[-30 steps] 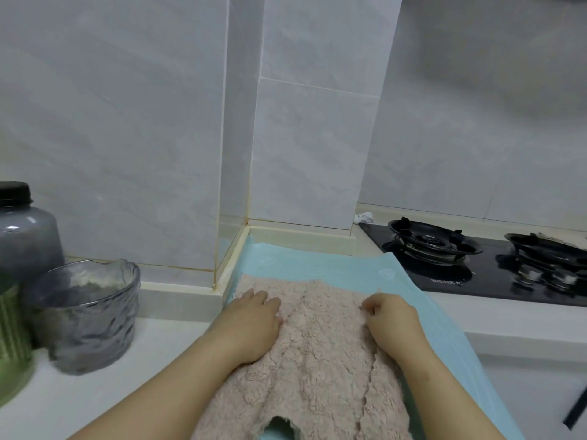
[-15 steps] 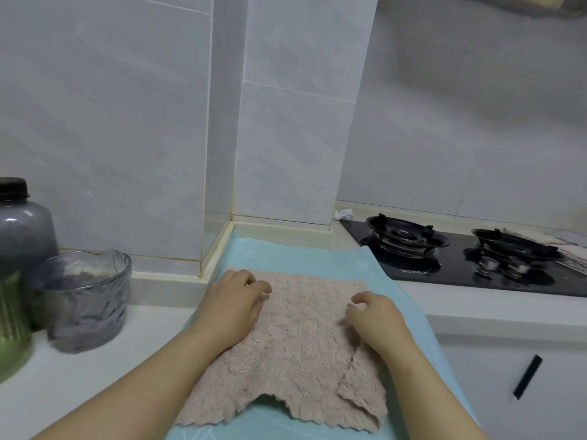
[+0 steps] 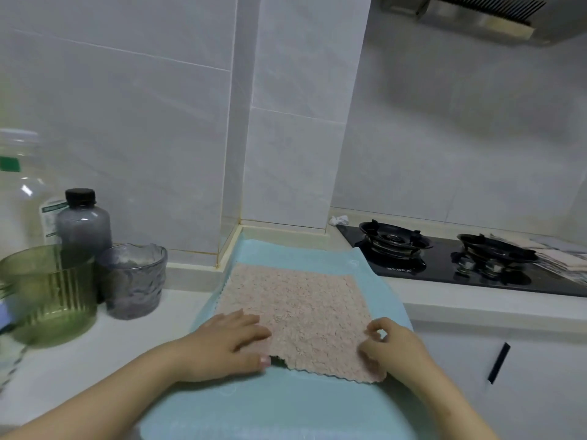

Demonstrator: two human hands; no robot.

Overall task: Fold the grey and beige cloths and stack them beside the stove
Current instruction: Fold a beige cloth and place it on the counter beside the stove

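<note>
A beige fuzzy cloth [image 3: 298, 300] lies spread flat on a light blue mat [image 3: 286, 404] on the counter, left of the black stove [image 3: 444, 265]. My left hand [image 3: 228, 341] holds its near left corner, fingers on top and thumb at the edge. My right hand [image 3: 390, 347] pinches the near right corner with curled fingers. Folded cloths [image 3: 559, 255] in grey and beige lie to the right of the stove at the frame's edge.
At the left stand a green glass cup [image 3: 47, 293], a grey textured cup [image 3: 133, 281], a dark-capped bottle [image 3: 82, 220] and a large clear bottle [image 3: 19, 192]. A range hood [image 3: 482, 17] hangs above. White cabinet doors [image 3: 508, 376] sit below the counter.
Both hands slid from the cloth's far edge back to its near corners, and the cloth now lies flat and spread out. The view pulled back and up.
</note>
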